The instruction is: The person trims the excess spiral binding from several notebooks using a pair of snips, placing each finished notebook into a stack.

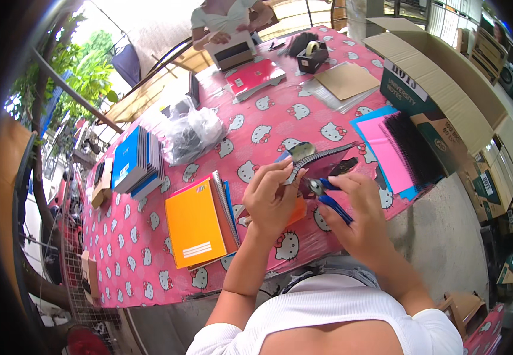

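My left hand (273,198) grips a spiral-bound notebook (326,156) near one end of its coil, holding it above the table with the coil edge up. In my right hand (360,219) is a pair of blue-handled pliers (334,204), its handles spread between thumb and fingers. The plier jaws are close to the coil end beside my left fingertips; whether they touch the wire I cannot tell. Left of my left hand lies a stack of notebooks (194,223) with an orange-yellow cover on top. Something orange shows partly beneath my hands.
Blue notebooks (131,164) and a plastic bag (192,136) are at left. Pink sheets (380,141) and black binding coils (411,148) lie right, beside open cartons (413,89). Farther back are red notebooks (255,78), a tape dispenser (313,58) and another person (224,23) handling notebooks.
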The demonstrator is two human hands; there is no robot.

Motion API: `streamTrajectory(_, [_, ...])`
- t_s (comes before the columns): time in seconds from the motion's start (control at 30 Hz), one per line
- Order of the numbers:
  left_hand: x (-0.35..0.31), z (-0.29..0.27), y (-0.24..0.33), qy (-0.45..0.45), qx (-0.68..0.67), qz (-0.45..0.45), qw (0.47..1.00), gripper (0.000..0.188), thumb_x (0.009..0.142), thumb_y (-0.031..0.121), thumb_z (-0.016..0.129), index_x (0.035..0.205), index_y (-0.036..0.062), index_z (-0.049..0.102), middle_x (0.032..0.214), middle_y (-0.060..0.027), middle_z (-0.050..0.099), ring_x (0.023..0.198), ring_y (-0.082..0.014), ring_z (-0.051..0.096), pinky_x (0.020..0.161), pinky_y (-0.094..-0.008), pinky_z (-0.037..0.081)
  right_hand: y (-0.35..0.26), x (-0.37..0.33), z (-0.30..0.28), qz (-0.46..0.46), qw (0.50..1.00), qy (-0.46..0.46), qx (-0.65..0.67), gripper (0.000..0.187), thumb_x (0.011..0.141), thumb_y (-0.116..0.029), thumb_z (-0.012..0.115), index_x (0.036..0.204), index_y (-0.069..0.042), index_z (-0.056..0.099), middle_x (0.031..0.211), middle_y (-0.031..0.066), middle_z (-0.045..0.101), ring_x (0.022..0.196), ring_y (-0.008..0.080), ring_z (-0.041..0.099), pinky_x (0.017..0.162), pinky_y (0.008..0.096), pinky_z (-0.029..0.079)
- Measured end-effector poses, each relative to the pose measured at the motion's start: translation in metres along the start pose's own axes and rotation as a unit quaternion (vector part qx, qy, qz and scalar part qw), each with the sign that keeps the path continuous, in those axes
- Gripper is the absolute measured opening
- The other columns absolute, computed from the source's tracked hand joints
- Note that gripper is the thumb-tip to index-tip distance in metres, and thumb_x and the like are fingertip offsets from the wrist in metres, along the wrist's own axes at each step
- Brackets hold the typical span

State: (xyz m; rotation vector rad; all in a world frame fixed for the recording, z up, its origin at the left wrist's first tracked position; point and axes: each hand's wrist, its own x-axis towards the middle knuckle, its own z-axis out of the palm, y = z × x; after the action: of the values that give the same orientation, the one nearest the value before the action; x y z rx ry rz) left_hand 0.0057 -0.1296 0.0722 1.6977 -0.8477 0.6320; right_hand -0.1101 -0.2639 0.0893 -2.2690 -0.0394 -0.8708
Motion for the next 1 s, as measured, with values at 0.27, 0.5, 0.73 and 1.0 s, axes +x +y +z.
streamTrajectory(0.27, [-0.001, 0.009, 0.003, 0.019, 0.013, 0.01, 1.0, 0.016, 0.07, -0.009, 0.075, 0.082, -0.005, 0.065, 0.089, -0.0173, 0.068, 0.081, -0.0184, 0.068, 0.068, -0.0266, 0.055, 0.014, -0.001, 0.005, 0.006, 0.998, -0.042, 0.049, 0.038, 0.086, -0.028, 0.064, 0.113, -0.002, 0.057, 0.098, 0.0135, 0.055, 0.089, 0.0288, 0.053, 0.079, 0.0403, 0.042])
streamTrajectory(0.5, [-0.017, -0.002, -0.008, 0.035, 0.004, 0.034, 0.999, 0.019, 0.07, -0.008, 0.076, 0.085, -0.004, 0.065, 0.091, -0.0177, 0.068, 0.08, -0.0176, 0.068, 0.066, -0.0246, 0.054, 0.046, 0.006, 0.013, 0.364, 0.648, -0.291, 0.603, 0.033, 0.094, -0.028, 0.058, 0.108, 0.002, 0.059, 0.086, 0.0067, 0.065, 0.073, 0.009, 0.059, 0.061, 0.0201, 0.045])
streamTrajectory(0.73, [0.0, -0.091, 0.013, 0.298, 0.122, 0.065, 0.945, 0.02, 0.081, 0.0, 0.07, 0.099, -0.0008, 0.059, 0.096, -0.0137, 0.064, 0.089, -0.0192, 0.062, 0.078, -0.0307, 0.053, 0.173, -0.078, 0.049, 0.178, 0.964, -0.181, 0.074, 0.041, 0.076, -0.027, 0.075, 0.106, -0.003, 0.06, 0.107, 0.012, 0.06, 0.104, 0.0307, 0.057, 0.097, 0.0415, 0.042])
streamTrajectory(1.0, [0.035, -0.23, 0.038, 0.146, 0.244, 0.329, 0.9, 0.023, 0.085, 0.015, 0.061, 0.069, -0.0002, 0.054, 0.062, -0.0102, 0.055, 0.057, -0.0187, 0.054, 0.056, -0.0295, 0.046, 0.08, -0.012, 0.114, -0.111, 0.97, -0.217, 0.007, 0.068, 0.065, -0.035, 0.079, 0.122, -0.007, 0.054, 0.138, 0.017, 0.043, 0.13, 0.035, 0.036, 0.106, 0.054, 0.026])
